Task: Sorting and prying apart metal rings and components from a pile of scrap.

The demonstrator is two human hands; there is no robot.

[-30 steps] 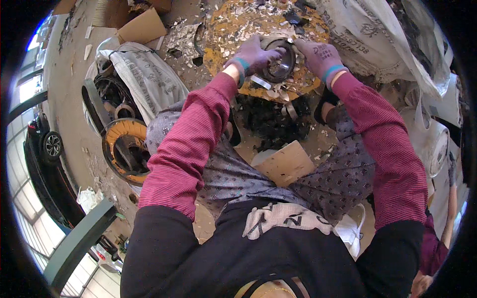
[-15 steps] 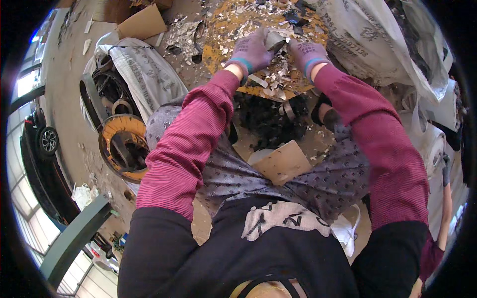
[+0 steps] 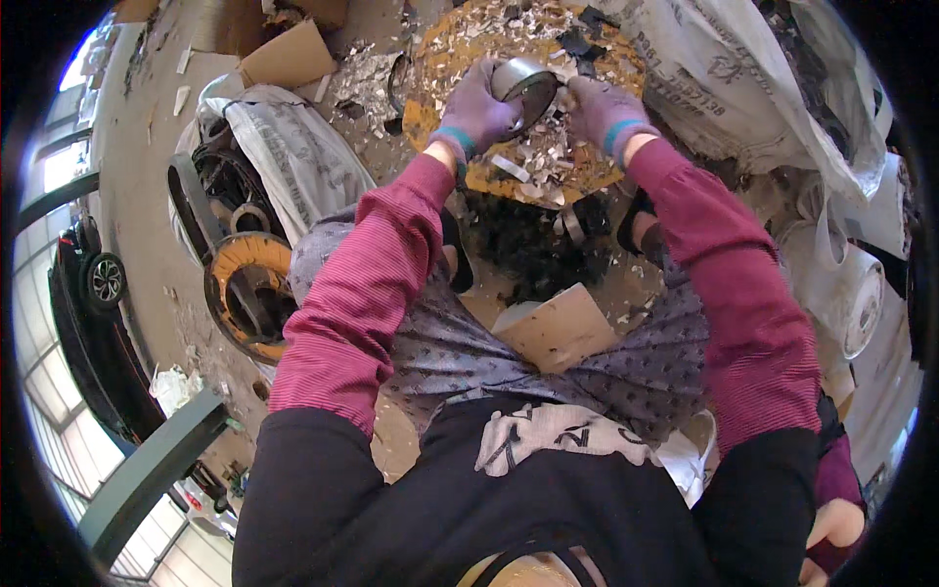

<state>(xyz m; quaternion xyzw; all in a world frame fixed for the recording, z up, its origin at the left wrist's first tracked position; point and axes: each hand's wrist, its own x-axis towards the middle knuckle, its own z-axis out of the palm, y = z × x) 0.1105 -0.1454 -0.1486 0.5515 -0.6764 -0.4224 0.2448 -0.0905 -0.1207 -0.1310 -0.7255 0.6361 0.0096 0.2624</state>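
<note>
The left hand (image 3: 481, 106) gripped 1 metal ring (image 3: 518, 76), tilted above a yellow stand (image 3: 419, 119) strewn with scraps (image 3: 510, 167). The right hand (image 3: 599, 110) bunched narrow by its right rim; whether it pinched anything could not be told. The step looked like picking at that rim; next seemed to call for a steady left hold.

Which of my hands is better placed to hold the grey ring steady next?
Probably your left hand: it grasps the grey ring by its left side. Your right hand is close to the ring's right edge, but whether it touches isn't clear.
</note>
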